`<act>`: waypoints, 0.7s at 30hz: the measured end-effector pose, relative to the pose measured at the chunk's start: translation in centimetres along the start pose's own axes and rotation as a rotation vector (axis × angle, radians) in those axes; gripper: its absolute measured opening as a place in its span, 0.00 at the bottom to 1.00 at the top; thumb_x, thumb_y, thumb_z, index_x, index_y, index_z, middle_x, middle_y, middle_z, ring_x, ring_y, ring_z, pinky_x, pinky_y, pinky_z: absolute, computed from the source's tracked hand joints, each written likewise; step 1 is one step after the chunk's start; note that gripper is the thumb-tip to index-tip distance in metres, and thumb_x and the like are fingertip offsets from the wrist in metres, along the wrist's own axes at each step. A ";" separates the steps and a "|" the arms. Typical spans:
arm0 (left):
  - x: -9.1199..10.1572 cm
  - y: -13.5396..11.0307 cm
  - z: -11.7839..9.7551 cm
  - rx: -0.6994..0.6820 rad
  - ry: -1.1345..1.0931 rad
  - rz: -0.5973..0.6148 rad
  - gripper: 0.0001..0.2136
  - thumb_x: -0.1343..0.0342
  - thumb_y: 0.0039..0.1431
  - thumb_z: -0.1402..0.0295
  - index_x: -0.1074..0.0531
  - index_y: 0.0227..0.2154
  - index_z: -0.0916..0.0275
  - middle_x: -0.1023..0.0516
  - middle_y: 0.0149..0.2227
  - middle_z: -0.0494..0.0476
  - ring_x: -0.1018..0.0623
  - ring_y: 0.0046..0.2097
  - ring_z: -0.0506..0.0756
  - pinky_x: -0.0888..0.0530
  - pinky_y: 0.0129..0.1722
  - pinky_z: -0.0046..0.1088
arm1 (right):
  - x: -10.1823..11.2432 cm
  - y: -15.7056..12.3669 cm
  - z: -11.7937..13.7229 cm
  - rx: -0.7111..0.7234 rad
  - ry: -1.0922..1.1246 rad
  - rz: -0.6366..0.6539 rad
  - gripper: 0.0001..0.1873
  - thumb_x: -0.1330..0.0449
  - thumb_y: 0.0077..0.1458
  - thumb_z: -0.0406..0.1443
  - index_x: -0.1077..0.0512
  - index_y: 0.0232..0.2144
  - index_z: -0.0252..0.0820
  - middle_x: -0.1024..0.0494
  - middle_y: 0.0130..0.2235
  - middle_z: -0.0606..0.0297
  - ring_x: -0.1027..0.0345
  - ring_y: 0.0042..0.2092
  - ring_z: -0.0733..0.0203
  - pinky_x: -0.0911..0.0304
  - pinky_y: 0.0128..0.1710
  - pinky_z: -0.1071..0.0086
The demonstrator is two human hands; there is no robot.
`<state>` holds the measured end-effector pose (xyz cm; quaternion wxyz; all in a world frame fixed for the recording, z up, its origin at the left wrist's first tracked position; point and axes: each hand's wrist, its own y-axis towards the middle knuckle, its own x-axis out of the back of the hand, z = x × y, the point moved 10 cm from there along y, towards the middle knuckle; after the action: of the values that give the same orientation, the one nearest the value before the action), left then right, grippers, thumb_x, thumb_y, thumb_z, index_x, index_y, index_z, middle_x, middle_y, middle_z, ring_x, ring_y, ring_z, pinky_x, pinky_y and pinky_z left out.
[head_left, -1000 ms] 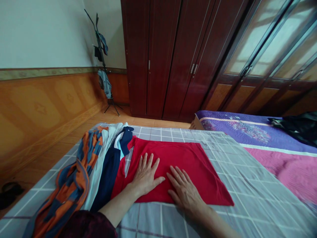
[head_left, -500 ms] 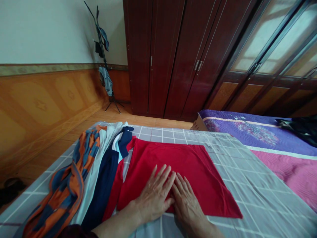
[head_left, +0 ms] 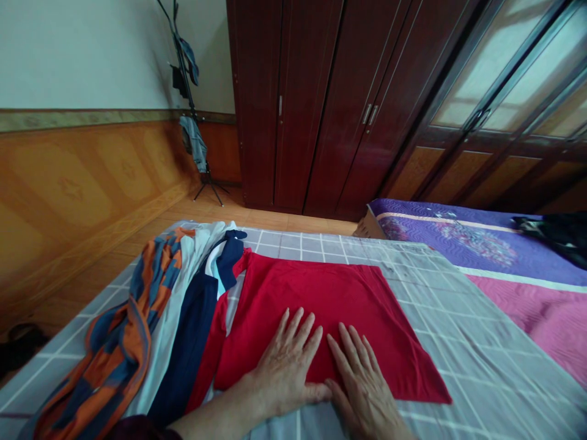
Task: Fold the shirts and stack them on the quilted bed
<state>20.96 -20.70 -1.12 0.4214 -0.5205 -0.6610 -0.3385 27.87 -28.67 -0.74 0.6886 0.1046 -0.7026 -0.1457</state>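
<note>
1. Resting palm-down, the left hand (head_left: 287,366) lay on the lower part of the red garment (head_left: 316,290), its fingers apart and extended.
2. The right hand (head_left: 364,382) lay flat just beside it, fingers slightly apart, on the same lower part.
3. The two thumb tips seemed to meet, though the overlap left actual contact uncertain.
4. The red garment was spread on a grey checked sheet (head_left: 463,348), its lower edge partly hidden under the hands.
5. Along its left side lay a navy garment (head_left: 186,348), then a pale garment (head_left: 166,348), then an orange-and-blue garment (head_left: 132,330), bunched lengthwise.
6. Farther right, a purple-and-pink cover (head_left: 413,219) bore a dark item (head_left: 557,235).
7. Beyond stood a dark red wardrobe (head_left: 312,110) and, left of it, a coat rack (head_left: 189,105).
</note>
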 end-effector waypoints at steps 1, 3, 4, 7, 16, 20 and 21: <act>0.0 0.0 0.0 0.002 0.000 -0.002 0.39 0.56 0.57 0.43 0.58 0.65 0.59 0.62 0.68 0.59 0.62 0.67 0.64 0.59 0.64 0.50 | -0.3 0.1 0.7 0.038 0.013 0.024 0.38 0.48 0.57 0.40 0.58 0.65 0.45 0.53 0.65 0.58 0.56 0.64 0.44 0.45 0.57 0.48; 0.0 0.0 -0.1 0.004 0.000 0.003 0.40 0.54 0.56 0.43 0.58 0.65 0.59 0.62 0.68 0.59 0.62 0.67 0.64 0.59 0.64 0.49 | -0.6 0.2 1.5 0.086 0.012 0.058 0.37 0.48 0.58 0.39 0.58 0.65 0.46 0.51 0.65 0.59 0.55 0.64 0.47 0.44 0.57 0.50; -0.1 -0.1 0.0 0.007 0.000 0.009 0.40 0.54 0.56 0.43 0.58 0.65 0.59 0.63 0.68 0.60 0.63 0.67 0.64 0.59 0.64 0.49 | -0.6 0.1 1.3 0.085 0.003 0.066 0.37 0.48 0.58 0.40 0.58 0.65 0.45 0.50 0.65 0.58 0.54 0.64 0.47 0.44 0.57 0.50; -0.2 -0.1 0.1 0.025 0.000 0.025 0.40 0.53 0.56 0.44 0.60 0.65 0.58 0.65 0.68 0.59 0.64 0.67 0.65 0.58 0.63 0.51 | -0.2 -0.7 -0.3 0.029 -0.023 0.067 0.39 0.47 0.57 0.46 0.58 0.65 0.46 0.50 0.65 0.59 0.54 0.64 0.46 0.44 0.57 0.49; -0.5 0.0 0.2 0.034 0.004 0.032 0.41 0.53 0.56 0.45 0.62 0.65 0.57 0.66 0.68 0.57 0.64 0.67 0.63 0.61 0.64 0.49 | 0.4 -0.9 0.1 -0.007 -0.068 -0.006 0.41 0.46 0.56 0.42 0.60 0.66 0.43 0.52 0.65 0.55 0.56 0.64 0.44 0.43 0.56 0.49; -0.6 0.0 0.1 0.045 0.020 0.048 0.40 0.53 0.57 0.46 0.63 0.65 0.56 0.67 0.68 0.55 0.65 0.67 0.63 0.63 0.64 0.49 | 0.2 -1.0 -0.3 0.004 -0.098 -0.003 0.39 0.47 0.57 0.45 0.57 0.65 0.42 0.49 0.65 0.56 0.56 0.64 0.46 0.45 0.57 0.51; -0.6 0.0 0.1 0.046 0.017 0.055 0.39 0.53 0.57 0.46 0.63 0.65 0.56 0.68 0.68 0.55 0.66 0.67 0.62 0.64 0.64 0.49 | 0.5 -1.3 -0.9 -0.009 -0.116 -0.015 0.39 0.47 0.57 0.46 0.57 0.65 0.41 0.50 0.65 0.55 0.55 0.64 0.46 0.45 0.56 0.51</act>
<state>20.97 -20.88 -1.69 0.4479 -0.5257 -0.6506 -0.3159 28.66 -30.09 -0.72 0.6459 0.0981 -0.7400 -0.1599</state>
